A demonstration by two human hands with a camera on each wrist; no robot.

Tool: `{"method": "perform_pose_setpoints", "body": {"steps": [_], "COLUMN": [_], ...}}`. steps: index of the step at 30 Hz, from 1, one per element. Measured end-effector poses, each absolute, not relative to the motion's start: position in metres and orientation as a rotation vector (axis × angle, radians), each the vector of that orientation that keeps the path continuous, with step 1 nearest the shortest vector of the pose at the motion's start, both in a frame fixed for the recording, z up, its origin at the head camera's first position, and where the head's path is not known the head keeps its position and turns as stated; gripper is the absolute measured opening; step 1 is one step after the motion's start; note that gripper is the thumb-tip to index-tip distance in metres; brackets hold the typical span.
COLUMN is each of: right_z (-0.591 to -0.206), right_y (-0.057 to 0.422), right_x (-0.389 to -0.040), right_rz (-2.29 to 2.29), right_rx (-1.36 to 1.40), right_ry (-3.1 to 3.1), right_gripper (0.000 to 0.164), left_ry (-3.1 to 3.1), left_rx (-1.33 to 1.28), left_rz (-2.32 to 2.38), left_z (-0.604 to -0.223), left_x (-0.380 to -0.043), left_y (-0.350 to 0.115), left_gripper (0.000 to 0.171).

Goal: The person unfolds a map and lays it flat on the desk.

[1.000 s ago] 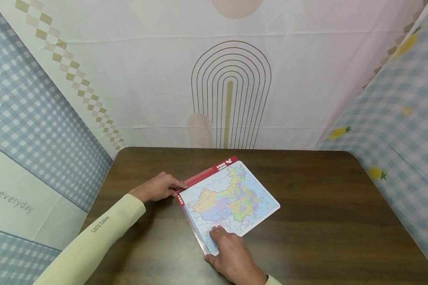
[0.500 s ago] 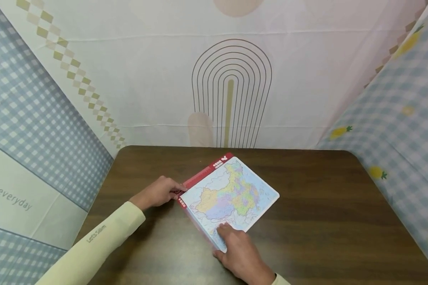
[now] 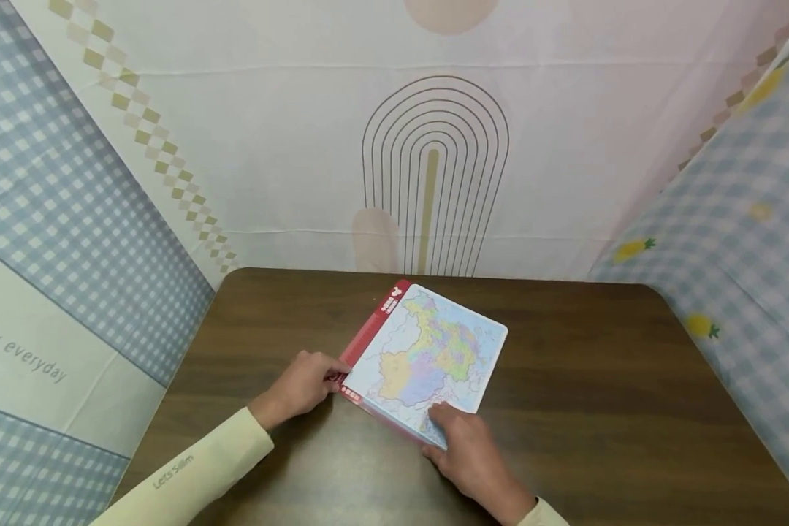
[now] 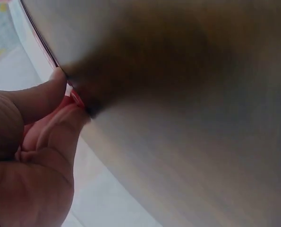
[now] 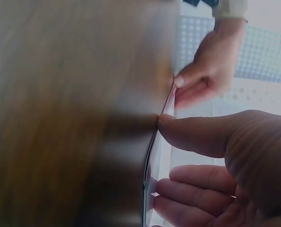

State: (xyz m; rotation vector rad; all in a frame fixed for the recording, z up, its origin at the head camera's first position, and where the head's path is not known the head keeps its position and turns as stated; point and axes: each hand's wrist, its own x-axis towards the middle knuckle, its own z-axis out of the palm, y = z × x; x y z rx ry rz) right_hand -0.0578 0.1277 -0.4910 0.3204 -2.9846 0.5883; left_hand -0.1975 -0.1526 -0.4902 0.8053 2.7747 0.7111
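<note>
A flat map of China (image 3: 421, 351) with a red strip along one side lies turned at an angle on the dark wooden table (image 3: 598, 394). My left hand (image 3: 305, 387) pinches its left corner by the red strip, with the thumb and fingers on either side of the edge in the left wrist view. At the map's near corner is my right hand (image 3: 473, 453). Its thumb (image 5: 187, 135) is at the near edge, while the other fingers (image 5: 197, 194) lie over the printed face. The right hand covers that corner in the head view.
Behind the table hangs a white cloth (image 3: 289, 161) with arch lines. A blue checked cloth (image 3: 72, 146) hangs at the left, and another checked cloth (image 3: 749, 270) with pineapples at the right. The table's far edge runs just beyond the map.
The map has turned counterclockwise on the table. My right hand has moved right and slightly up with its near corner; my left hand has shifted slightly nearer while keeping its pinch.
</note>
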Motion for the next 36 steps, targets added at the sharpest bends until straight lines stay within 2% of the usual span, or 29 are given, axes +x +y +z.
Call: {"method": "perform_pose_setpoints", "body": {"steps": [13, 21, 26, 36], "right_z": [-0.489, -0.487, -0.487, -0.490], "right_y": [0.164, 0.192, 0.194, 0.177], "right_x": [-0.070, -0.073, -0.070, -0.073], "right_rz": [0.676, 0.651, 0.621, 0.549], "right_rx": [0.199, 0.382, 0.408, 0.521], "right_ry": [-3.052, -3.072, -3.083, -3.049], "right_gripper": [0.058, 0.058, 0.057, 0.057], "left_ry": [2.805, 2.820, 2.830, 2.814], "left_rx": [0.746, 0.819, 0.782, 0.631], "left_rz": [0.817, 0.773, 0.775, 0.897], "left_z": [-0.492, -0.492, -0.493, -0.493], "left_x": [-0.150, -0.122, -0.119, -0.122], "left_y": [-0.133, -0.122, -0.120, -0.121], "left_gripper": [0.024, 0.006, 0.007, 0.029]}}
